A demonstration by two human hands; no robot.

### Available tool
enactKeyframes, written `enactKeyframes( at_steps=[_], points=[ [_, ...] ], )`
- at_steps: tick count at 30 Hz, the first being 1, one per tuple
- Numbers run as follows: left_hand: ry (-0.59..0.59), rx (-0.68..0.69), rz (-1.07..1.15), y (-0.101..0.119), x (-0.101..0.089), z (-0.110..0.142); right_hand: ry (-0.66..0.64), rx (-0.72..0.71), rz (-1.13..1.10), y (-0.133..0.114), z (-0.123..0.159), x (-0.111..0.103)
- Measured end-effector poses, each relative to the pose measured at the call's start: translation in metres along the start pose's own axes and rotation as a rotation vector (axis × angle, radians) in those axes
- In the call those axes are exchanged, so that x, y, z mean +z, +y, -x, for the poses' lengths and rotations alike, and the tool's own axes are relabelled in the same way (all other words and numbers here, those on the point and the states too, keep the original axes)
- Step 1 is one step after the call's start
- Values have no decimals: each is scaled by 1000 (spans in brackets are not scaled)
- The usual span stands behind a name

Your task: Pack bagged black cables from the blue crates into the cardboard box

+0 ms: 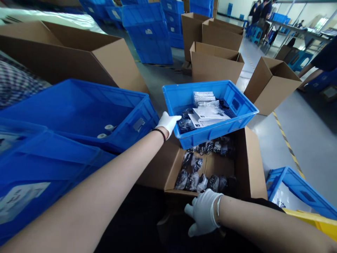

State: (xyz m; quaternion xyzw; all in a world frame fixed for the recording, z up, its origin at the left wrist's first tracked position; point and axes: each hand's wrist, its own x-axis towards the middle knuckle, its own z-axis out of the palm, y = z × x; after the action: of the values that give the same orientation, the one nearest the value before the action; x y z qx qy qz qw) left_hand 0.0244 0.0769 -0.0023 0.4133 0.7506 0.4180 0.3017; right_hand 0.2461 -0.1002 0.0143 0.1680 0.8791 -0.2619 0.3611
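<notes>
My left hand [168, 123], in a white glove, grips the left rim of a shallow blue plastic bin [210, 131]. Inside the bin are stacked white booklets [210, 114] and dark items in clear bags [186, 124]. The bin sits tilted over the far side of an open cardboard box [255, 165]. Bagged dark items, perhaps coiled cables [193, 181], line the box in rows, with bare cardboard between them. At the box's near edge is my right hand [204, 212], also gloved, its fingers apart and nothing visible in them.
To the left stands a large blue crate [137, 109] with white rolls [105, 131] inside. Open cardboard boxes [216, 68] and stacked blue crates [149, 35] are ahead. A blue bin [302, 186] and a yellow one [313, 221] sit at right. Other people [262, 14] are farther back.
</notes>
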Motion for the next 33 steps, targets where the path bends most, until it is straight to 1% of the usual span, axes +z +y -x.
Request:
enactKeyframes(
  at_steps=[2,3,5,7,9,11,14,15,17,19,20,22,23,24,26,28,30,32,33],
  points=[
    [53,26,-84,13,-5,8,-19,7,6,0,-2,3],
    [92,70,-122,20,-7,13,-31,3,7,-1,-2,5],
    [141,215,-174,34,-11,24,-51,-12,13,-2,-4,9],
    [134,355,-194,45,-13,37,-53,-28,17,-3,-5,10],
    [84,458,-251,52,-14,50,-43,-33,22,-4,-6,11],
    [25,520,-362,55,-15,63,-40,-30,29,-5,-5,10],
    [-91,522,-539,59,-21,82,-35,-22,45,-6,-3,9],
    [-139,531,-584,61,-25,90,-38,-22,46,-6,-1,9],
    [-247,596,-642,66,-36,111,-59,-28,31,-3,1,8],
    [-338,675,-666,67,-49,139,-98,-23,4,3,2,8],
    [-360,693,-668,66,-55,155,-116,-15,-7,6,1,8],
    [-380,688,-664,56,-61,190,-147,5,-8,12,-1,9],
    [-410,665,-667,48,-61,208,-167,11,-1,14,-3,11],
    [-468,621,-685,37,-59,225,-185,10,7,15,-5,12],
    [-681,496,-734,11,-49,257,-213,-14,21,13,-8,15],
    [-875,331,-788,-17,-35,285,-233,-33,34,11,-9,15],
    [-949,219,-815,-43,-22,309,-279,-40,37,12,-9,13],
    [-984,187,-802,-63,-12,327,-347,-31,18,23,-12,10],
    [-1033,184,-778,-69,-9,333,-359,-25,-4,34,-16,8]
  ],
)
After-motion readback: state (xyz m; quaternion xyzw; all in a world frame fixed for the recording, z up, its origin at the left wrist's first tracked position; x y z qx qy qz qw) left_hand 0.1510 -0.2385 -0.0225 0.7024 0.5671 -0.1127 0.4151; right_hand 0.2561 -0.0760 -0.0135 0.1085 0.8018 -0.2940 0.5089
